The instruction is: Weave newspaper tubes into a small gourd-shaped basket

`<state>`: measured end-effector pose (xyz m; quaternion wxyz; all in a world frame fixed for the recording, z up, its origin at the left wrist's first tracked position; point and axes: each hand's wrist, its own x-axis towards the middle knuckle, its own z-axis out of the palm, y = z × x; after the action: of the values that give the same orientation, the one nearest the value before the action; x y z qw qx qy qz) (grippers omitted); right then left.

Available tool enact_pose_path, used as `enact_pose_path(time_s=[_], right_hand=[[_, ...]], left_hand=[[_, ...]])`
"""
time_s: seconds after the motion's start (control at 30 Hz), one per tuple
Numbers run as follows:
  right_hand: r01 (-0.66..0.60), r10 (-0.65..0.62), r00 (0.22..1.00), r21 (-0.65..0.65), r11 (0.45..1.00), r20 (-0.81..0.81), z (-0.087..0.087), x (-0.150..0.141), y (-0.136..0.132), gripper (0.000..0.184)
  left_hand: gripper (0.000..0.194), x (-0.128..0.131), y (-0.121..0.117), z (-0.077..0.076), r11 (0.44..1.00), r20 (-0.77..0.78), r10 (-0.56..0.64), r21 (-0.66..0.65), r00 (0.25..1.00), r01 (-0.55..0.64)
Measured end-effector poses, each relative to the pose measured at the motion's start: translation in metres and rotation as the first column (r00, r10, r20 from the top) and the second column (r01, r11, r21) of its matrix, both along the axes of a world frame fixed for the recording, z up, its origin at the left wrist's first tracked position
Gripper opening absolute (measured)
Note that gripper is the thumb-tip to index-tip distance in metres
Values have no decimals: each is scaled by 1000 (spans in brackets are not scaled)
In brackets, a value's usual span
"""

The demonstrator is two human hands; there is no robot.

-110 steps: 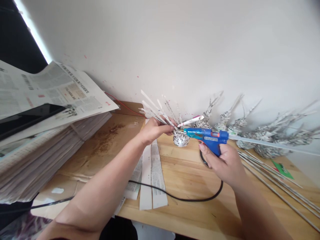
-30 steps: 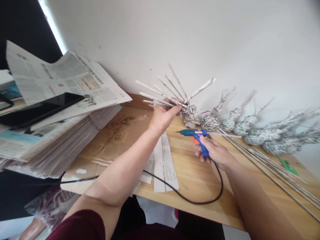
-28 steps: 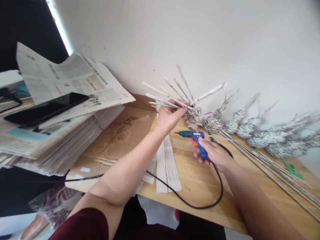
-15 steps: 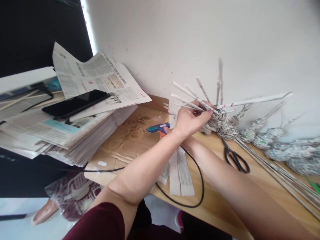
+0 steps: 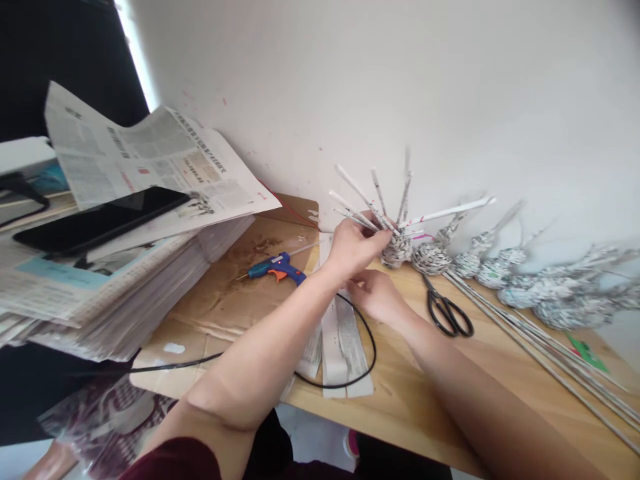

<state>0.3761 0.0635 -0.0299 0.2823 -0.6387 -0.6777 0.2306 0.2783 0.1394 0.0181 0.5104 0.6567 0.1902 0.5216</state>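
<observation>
My left hand (image 5: 353,247) is closed on a small woven newspaper piece (image 5: 397,252), pinching near the base of the rolled paper sticks (image 5: 361,188) that fan up out of it. One longer white paper stick (image 5: 445,211) points right. Just below, my right hand (image 5: 377,293) has its fingers loosely curled and apart; nothing shows in them, though the left wrist partly covers the fingertips. A blue glue gun (image 5: 273,265) with an orange trigger lies on brown cardboard (image 5: 210,293), its handle end partly behind my left forearm.
Paper strips (image 5: 334,347) and a black cable (image 5: 373,333) lie below my hands. Black scissors (image 5: 447,313), rolled paper sticks (image 5: 530,340) and several woven newspaper pieces (image 5: 555,290) are to the right along the wall. Newspapers (image 5: 115,287) are stacked left, with a phone (image 5: 100,217) on top.
My right hand has let go of the glue gun and drawn back to the right; the gun now lies on the cardboard. The view has shifted right. My left hand keeps its hold.
</observation>
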Motion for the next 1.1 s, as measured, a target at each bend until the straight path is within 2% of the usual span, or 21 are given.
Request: enact_pose_path(time_s=[0.13,0.23,0.3,0.37,0.53,0.8,0.93,1.1], right_hand=[[91,-94,995,-72,993,-35,12,49,-28,25],[273,-227,928,125,954,-297,18,71,-39,28],[354,-221,855,218,909,-469,18,74,-40,34],[358,-175,817,248,900,-549,16,73,-38,36],[326,-137,818,253,911,-559,11,69,-36,25],[324,-149,820,234,917,-552,5,70,-33,21],[306,-141,832,233,923,-537,1,70,-32,21],[323,-196,792,124,938,-578,-2,69,-29,23]], left_hand=[[15,-1,4,-5,999,-118,14,-30,993,-18],[16,-1,5,-10,997,-188,-57,-55,980,47],[16,-1,4,-13,989,-229,-126,-104,965,105],[15,0,3,-15,977,-260,-185,-154,948,148],[16,1,1,-18,960,-319,-266,-177,910,218],[27,-2,2,-17,931,-375,-364,-182,852,318],[35,-2,1,-18,937,-400,-347,-182,848,298],[38,0,1,-21,951,-441,-308,-172,843,258]])
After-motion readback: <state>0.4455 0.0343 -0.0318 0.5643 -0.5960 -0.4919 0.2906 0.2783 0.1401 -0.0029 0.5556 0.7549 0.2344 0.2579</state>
